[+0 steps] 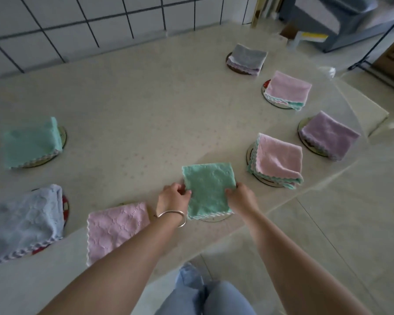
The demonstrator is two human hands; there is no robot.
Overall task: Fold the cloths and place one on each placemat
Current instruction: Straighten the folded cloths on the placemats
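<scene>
A folded green cloth (207,189) lies at the table's near edge over a round placemat (216,218) whose rim shows under its front hem. My left hand (172,196) pinches the cloth's left edge and my right hand (241,197) pinches its right edge. Other folded cloths lie on round placemats: pink (117,228), pale blue (25,221), green (31,143), pink (279,159), purple (330,135), pink (287,89) and grey (248,57).
The beige table (134,105) has a tiled wall behind it. Its right edge runs diagonally past the right-hand placemats, with pale floor tiles beyond. A grey bin (341,21) and a black rack leg stand at the far right.
</scene>
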